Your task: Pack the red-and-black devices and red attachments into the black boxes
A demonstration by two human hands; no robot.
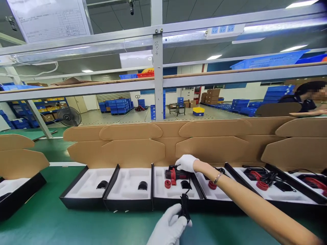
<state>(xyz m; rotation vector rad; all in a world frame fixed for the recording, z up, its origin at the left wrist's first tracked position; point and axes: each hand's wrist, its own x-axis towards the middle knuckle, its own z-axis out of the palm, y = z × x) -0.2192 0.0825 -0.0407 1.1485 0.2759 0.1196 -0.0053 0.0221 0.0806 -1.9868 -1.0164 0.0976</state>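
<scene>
My right hand, in a white glove, reaches over an open black box and presses its closed fingers on a red and black device lying in the white foam tray. A red ring and a black comb piece sit in the same tray. My left hand, also gloved, is near the front edge of that box and grips a black cable bundle whose cord runs up into the tray.
Several open boxes with brown cardboard lids stand in a row on the green belt. Two boxes at left hold only a black comb piece. Boxes at right hold devices and cables. Another person sits behind at far right.
</scene>
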